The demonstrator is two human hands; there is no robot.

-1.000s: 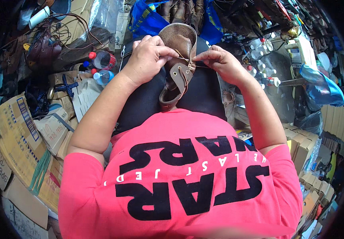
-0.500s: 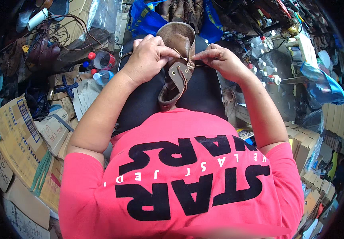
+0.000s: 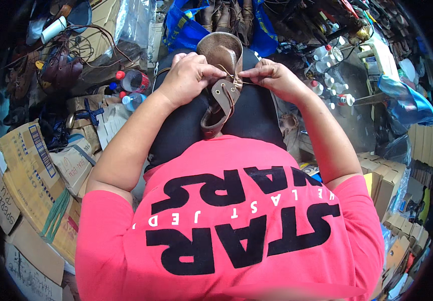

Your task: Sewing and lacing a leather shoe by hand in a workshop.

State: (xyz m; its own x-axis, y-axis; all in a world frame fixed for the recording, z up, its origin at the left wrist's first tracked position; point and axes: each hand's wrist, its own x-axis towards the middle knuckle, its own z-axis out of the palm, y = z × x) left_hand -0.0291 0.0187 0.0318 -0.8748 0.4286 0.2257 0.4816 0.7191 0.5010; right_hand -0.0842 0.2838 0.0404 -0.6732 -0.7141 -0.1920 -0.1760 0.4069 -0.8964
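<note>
A brown leather shoe upper [image 3: 220,45] lies across my lap between my knees, its rounded end away from me. Its eyelet flap [image 3: 225,94] has metal eyelets, and a brown lace [image 3: 232,104] hangs along it. On the left of the leather, my left hand [image 3: 187,79] is closed in a pinch on a thin brown cord [image 3: 223,68], whose loop rises above the fingertips. My right hand [image 3: 275,80] pinches at the opposite edge of the leather, beside the stitches near the flap. What lies between its fingertips is too small to make out.
A blue bag [image 3: 181,27] with brown leather pieces stands beyond my knees. Plastic bottles [image 3: 135,80] stand on the left, and more bottles [image 3: 322,65] on the right. Cardboard boxes [image 3: 28,170] are piled at my left; stacked brown boxes [image 3: 382,178] sit at my right.
My right fingertips have come slightly lower and closer to the leather edge. My left fingertips have also dropped a little, and the cord loop has changed shape. The shoe upper stays in place.
</note>
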